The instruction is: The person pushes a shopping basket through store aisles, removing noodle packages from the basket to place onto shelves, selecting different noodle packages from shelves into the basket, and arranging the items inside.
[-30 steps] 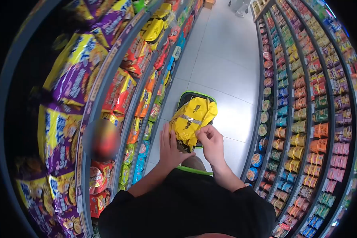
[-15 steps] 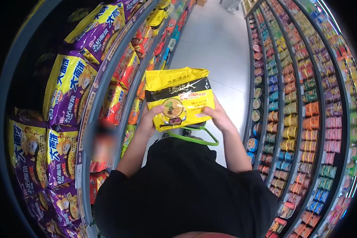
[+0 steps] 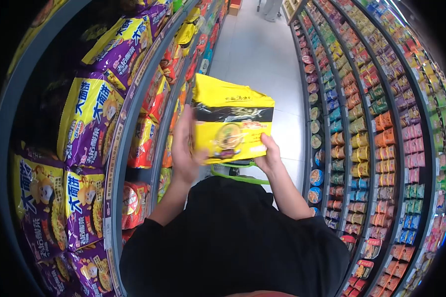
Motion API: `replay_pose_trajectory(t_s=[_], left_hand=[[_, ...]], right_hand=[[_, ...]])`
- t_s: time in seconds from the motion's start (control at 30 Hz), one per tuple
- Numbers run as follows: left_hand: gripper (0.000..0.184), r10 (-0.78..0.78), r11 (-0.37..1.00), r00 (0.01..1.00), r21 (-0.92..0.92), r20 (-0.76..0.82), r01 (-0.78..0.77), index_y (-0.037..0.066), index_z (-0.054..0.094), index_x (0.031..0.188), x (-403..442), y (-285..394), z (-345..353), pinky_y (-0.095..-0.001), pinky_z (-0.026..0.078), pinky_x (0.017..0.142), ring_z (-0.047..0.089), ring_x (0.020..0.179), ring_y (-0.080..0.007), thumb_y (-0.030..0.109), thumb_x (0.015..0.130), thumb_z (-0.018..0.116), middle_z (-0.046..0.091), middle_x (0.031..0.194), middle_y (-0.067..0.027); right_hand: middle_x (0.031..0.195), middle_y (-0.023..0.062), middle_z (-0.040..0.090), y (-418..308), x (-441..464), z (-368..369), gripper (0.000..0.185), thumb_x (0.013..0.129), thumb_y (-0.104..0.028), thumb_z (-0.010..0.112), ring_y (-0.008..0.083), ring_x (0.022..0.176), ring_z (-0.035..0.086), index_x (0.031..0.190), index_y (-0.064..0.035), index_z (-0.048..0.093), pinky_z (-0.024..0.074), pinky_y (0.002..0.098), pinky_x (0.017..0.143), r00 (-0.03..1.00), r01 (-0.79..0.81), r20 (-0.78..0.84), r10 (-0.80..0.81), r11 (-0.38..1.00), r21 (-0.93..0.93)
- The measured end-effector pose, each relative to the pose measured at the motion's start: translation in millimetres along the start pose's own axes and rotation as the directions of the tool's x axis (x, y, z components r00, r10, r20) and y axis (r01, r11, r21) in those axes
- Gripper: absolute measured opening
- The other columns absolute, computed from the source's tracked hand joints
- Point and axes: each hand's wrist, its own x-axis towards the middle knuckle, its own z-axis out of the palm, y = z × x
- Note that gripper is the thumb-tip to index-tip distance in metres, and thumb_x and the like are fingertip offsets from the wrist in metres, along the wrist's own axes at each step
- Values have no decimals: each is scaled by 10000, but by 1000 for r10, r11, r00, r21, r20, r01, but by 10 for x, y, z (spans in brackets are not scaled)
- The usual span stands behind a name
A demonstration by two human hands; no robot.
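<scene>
In front of my body I hold a yellow pack of instant noodles (image 3: 234, 115), with a black band and a picture of a noodle bowl on its front. My right hand (image 3: 268, 154) grips the lower right corner, thumb on the front face. Along the left edge lies my left hand (image 3: 185, 151), blurred by motion, with its thumb near the lower left corner and its other fingers partly behind the edge. Below the pack shows a bright green handle (image 3: 220, 173), partly covered by my black shirt.
On the left, a shelf (image 3: 115, 198) carries purple and yellow noodle packs (image 3: 86, 119) and red packs (image 3: 134, 203). Cup and bowl noodles (image 3: 362, 153) fill the shelves on the right. A tiled aisle floor (image 3: 282, 74) runs ahead, with a person's legs (image 3: 271, 9) at the far end.
The noodle pack has shifted a little to the right and turned, its left side now nearer the camera. My left hand has slid up along its left edge. The view has shifted slightly.
</scene>
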Motion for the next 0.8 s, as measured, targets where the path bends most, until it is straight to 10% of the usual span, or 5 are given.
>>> replay_pose_trajectory(t_s=[0.1, 0.37, 0.6, 0.7, 0.8], left_hand=[[859, 241, 566, 871, 667, 428, -484, 49, 549, 1512, -7, 637, 438, -612, 365, 1205, 415, 1464, -561, 407, 789, 842, 423, 1615, -292], [588, -41, -144, 726, 715, 687, -685, -71, 565, 1464, -212, 786, 1750, -632, 312, 1236, 446, 1440, -573, 245, 969, 540, 464, 1594, -299], [831, 90, 259, 755, 717, 649, -647, 68, 535, 1539, -7, 606, 1581, -679, 297, 1213, 375, 1479, -578, 458, 841, 764, 400, 1625, -305], [1276, 29, 681, 906, 655, 421, -326, -19, 260, 1640, 328, 528, 887, -715, 247, 1201, 291, 1498, -605, 544, 697, 909, 281, 1636, -381], [1059, -505, 861, 775, 161, 379, 482, -40, 223, 1588, 414, 294, 386, -377, 549, 1028, 642, 1240, -210, 131, 807, 917, 604, 1375, -160]], right_hand=[[1549, 149, 556, 230, -23, 40, 649, 999, -232, 689, 345, 1411, 551, 1566, -66, 421, 468, 503, 1160, 963, -257, 235, 133, 724, 640], [1586, 183, 501, 481, 50, 178, 718, 994, -430, 594, 372, 1436, 517, 1591, -83, 399, 430, 547, 1185, 946, -257, 322, 30, 674, 692], [1618, 212, 452, 399, 54, 0, 814, 989, -603, 511, 396, 1458, 487, 1613, -97, 380, 397, 585, 1207, 974, -77, 212, -74, 779, 623], [1632, 224, 432, 105, -88, -195, 862, 987, -677, 476, 406, 1467, 474, 1622, -103, 371, 382, 601, 1216, 981, 180, 6, -196, 914, 364], [1513, 195, 568, -150, -357, -393, 784, 982, -452, 658, 355, 1390, 563, 1572, -11, 390, 450, 528, 1177, 977, 119, -166, -134, 988, -100]])
